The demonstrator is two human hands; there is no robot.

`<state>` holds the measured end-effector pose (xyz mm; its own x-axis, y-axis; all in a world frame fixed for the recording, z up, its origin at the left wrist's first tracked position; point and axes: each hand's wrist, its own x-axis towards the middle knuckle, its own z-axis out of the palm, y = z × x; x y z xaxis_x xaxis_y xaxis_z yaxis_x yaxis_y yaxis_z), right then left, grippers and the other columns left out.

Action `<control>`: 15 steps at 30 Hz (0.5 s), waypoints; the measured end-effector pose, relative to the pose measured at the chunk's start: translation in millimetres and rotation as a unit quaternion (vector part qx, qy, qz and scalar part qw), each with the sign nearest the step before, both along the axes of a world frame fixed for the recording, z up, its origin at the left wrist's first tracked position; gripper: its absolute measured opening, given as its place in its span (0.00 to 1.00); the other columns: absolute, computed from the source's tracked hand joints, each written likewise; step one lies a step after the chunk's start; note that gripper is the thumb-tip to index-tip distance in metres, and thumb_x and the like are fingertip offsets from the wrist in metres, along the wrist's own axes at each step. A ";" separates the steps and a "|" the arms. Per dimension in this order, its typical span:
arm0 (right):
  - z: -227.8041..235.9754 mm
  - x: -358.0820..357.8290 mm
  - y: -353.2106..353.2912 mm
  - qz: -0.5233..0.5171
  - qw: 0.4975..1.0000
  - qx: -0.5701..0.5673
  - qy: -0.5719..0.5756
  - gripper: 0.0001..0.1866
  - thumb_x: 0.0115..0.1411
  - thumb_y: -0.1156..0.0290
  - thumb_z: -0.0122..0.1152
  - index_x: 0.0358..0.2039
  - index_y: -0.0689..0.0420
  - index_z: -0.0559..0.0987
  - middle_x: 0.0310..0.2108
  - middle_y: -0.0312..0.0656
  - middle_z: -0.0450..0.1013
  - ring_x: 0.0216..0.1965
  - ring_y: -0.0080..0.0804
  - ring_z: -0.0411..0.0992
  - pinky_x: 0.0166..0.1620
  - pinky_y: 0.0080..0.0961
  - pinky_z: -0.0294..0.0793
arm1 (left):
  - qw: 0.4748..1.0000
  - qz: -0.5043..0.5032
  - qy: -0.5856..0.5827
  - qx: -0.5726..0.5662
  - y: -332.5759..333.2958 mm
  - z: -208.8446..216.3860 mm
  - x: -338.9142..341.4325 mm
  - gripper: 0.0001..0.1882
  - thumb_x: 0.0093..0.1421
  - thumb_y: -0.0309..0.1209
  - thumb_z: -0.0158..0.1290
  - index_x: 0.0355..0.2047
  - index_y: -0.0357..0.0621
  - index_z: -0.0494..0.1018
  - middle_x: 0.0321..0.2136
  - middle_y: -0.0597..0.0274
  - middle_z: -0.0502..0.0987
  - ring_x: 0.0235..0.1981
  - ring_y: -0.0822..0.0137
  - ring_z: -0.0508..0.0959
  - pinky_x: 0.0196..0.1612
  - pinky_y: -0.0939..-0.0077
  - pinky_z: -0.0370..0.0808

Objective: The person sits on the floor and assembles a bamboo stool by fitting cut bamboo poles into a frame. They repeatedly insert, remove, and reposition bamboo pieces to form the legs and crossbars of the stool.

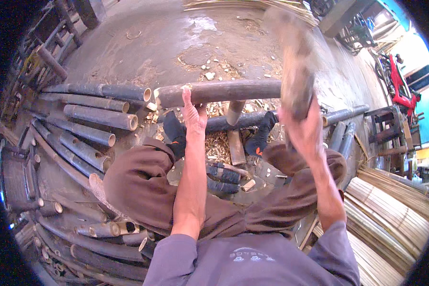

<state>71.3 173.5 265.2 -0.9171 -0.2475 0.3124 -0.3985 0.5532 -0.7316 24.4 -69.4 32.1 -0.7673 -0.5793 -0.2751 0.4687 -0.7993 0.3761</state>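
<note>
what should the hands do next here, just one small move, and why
Probably firm up the left hand on the long dark brown bamboo-like pole before the right hand moves the thick brown wood-like piece further. That piece is raised and blurred, overlapping the pole in view, and the left thumb lies against the pole, so steadying seems wise.

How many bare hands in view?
2: the left hand holds the dark pole toward its left end, partly hidden behind it; the right hand grips a blurred wooden piece. No other hand shows.
</note>
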 end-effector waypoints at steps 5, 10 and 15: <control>-28.1 -67.0 -27.8 -0.023 0.990 0.110 0.088 0.38 0.54 0.62 0.64 0.61 0.62 0.59 0.44 0.61 0.73 0.45 0.51 0.75 0.49 0.41 0.73 | 1.000 -0.024 0.000 0.011 3.9 1.3 -10.3 0.37 0.49 0.43 0.69 0.56 0.53 0.64 0.49 0.64 0.70 0.50 0.64 0.69 0.54 0.54 0.68; -44.2 -70.0 -26.5 0.076 0.886 0.451 -0.080 0.43 0.51 0.65 0.62 0.64 0.61 0.54 0.39 0.69 0.73 0.39 0.64 0.75 0.42 0.52 0.74 | 0.999 -0.008 -0.046 -0.025 5.0 1.9 -3.9 0.36 0.49 0.42 0.68 0.55 0.55 0.63 0.49 0.66 0.68 0.51 0.66 0.68 0.54 0.57 0.68; 5.4 -84.9 -51.8 -0.015 0.966 0.256 0.042 0.46 0.50 0.63 0.63 0.66 0.58 0.52 0.35 0.67 0.75 0.37 0.61 0.76 0.41 0.50 0.76 | 0.998 0.013 -0.046 -0.046 3.2 -0.4 -2.2 0.37 0.49 0.41 0.68 0.56 0.57 0.61 0.50 0.70 0.67 0.52 0.67 0.66 0.53 0.53 0.66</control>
<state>-13.7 121.7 270.6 -0.9033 -0.3624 0.2295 -0.4221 0.8463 -0.3251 22.2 -66.3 31.7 -0.7257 -0.6243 -0.2892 0.4481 -0.7478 0.4899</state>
